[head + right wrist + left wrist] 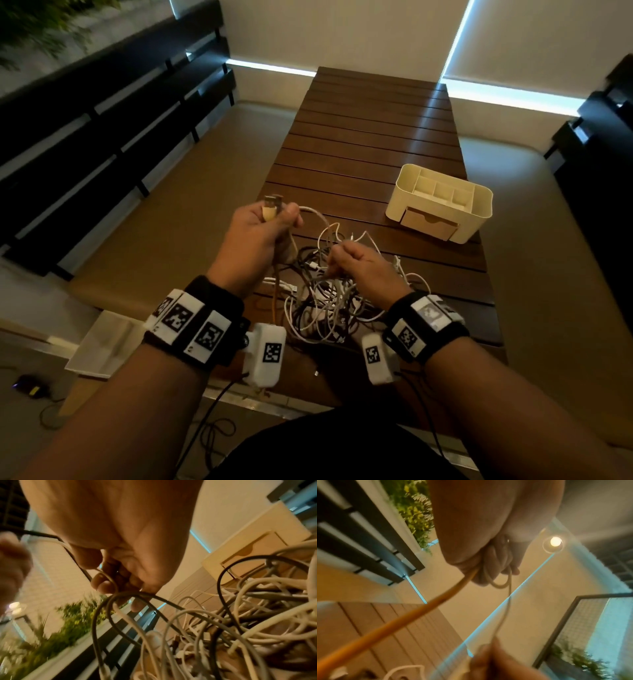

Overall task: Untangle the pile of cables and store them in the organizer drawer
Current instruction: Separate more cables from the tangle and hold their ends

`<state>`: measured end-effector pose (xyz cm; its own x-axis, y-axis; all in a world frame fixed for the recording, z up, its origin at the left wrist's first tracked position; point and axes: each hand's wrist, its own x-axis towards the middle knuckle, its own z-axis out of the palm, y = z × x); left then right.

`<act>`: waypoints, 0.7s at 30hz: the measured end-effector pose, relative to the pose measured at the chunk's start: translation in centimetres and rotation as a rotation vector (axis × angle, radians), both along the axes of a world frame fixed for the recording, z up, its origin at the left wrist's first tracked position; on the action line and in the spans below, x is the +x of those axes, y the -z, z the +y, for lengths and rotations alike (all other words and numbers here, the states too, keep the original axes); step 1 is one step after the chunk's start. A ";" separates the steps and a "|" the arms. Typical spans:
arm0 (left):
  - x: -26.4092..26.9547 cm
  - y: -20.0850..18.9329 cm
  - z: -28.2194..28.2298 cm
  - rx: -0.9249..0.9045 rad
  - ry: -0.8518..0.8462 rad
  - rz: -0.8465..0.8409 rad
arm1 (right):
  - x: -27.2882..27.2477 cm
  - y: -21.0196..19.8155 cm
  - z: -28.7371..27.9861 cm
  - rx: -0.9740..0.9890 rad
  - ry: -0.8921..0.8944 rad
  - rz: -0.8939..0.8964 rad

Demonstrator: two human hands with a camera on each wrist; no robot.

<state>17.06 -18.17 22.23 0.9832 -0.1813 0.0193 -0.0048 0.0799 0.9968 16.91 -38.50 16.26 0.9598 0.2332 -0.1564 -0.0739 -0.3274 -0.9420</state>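
Note:
A tangled pile of white and dark cables (329, 301) lies on the near end of the slatted wooden table (370, 144). My left hand (263, 233) is raised left of the pile and grips an orange cable (399, 623) together with a white one, their USB plugs (274, 202) sticking up above the fist. My right hand (356, 263) hovers over the pile with fingers curled, pinching thin cables (109, 582) lifted from the tangle. The cream organizer (442, 202) with its closed front drawer (428, 224) stands at the right of the table.
A tan bench or floor surface flanks the table on both sides. Dark slatted panels (102, 130) run along the left and a dark unit (603, 144) at the right. A pale tray (102, 346) lies at the lower left.

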 end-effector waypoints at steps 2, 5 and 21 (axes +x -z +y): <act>0.6 1.5 0.6 0.210 0.017 0.100 | 0.5 -1.1 -0.4 0.087 0.148 -0.035; 0.4 3.6 1.4 0.345 0.094 0.240 | 1.5 -3.7 -1.6 0.176 0.313 -0.202; 0.6 0.8 -1.8 0.629 0.224 -0.089 | 2.0 -4.5 0.1 -0.276 -0.035 -0.495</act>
<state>17.66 -19.96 21.41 0.9203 -0.3835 -0.0772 -0.1401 -0.5073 0.8503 18.90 -38.37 20.80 0.9263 0.2810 0.2510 0.3707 -0.5602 -0.7408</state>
